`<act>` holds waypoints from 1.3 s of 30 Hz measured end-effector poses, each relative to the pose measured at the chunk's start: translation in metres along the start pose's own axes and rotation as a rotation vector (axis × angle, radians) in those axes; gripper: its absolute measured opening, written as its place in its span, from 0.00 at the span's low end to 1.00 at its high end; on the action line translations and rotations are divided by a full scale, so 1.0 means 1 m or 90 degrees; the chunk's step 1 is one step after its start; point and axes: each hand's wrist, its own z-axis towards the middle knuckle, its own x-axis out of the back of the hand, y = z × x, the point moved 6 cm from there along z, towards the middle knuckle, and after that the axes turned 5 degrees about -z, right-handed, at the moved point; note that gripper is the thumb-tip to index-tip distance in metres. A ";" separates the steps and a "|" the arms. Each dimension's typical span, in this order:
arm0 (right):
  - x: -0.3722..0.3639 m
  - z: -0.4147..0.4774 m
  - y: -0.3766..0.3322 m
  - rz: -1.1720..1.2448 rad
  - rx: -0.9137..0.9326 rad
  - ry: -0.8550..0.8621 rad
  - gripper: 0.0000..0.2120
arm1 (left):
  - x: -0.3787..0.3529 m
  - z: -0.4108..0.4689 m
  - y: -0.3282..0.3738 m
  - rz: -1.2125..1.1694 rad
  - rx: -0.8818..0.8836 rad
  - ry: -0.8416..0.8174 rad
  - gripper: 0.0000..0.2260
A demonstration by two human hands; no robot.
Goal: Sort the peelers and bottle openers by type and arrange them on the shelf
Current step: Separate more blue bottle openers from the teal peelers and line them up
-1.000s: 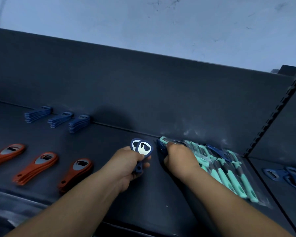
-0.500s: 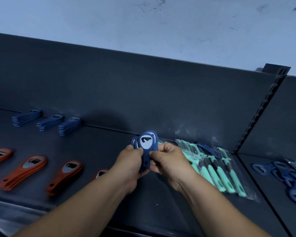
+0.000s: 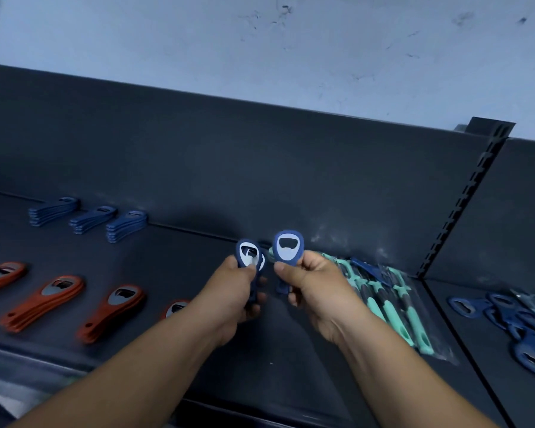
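Note:
My left hand (image 3: 238, 291) grips a small stack of blue bottle openers (image 3: 248, 253), heads up, above the dark shelf (image 3: 173, 261). My right hand (image 3: 312, 285) holds a single blue bottle opener (image 3: 288, 247) upright, just right of the stack and apart from it. Behind my right hand lies a clear bag of mint-green peelers (image 3: 393, 307). Three stacks of blue openers (image 3: 90, 216) sit in a row at the back left. Stacks of orange openers (image 3: 56, 296) form a front row on the left.
A loose heap of blue openers (image 3: 519, 322) lies on the neighbouring shelf section at the right, past a slotted upright (image 3: 464, 199). The shelf's back panel (image 3: 260, 168) rises behind everything. One orange opener (image 3: 175, 308) peeks out beside my left forearm.
My right hand left the peeler bag, came to the stack in my left hand and has now drawn one blue opener away to the right.

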 end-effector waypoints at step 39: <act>-0.115 0.049 -0.038 -0.087 -0.054 -0.138 0.10 | 0.067 0.012 0.062 0.906 -0.295 0.056 0.06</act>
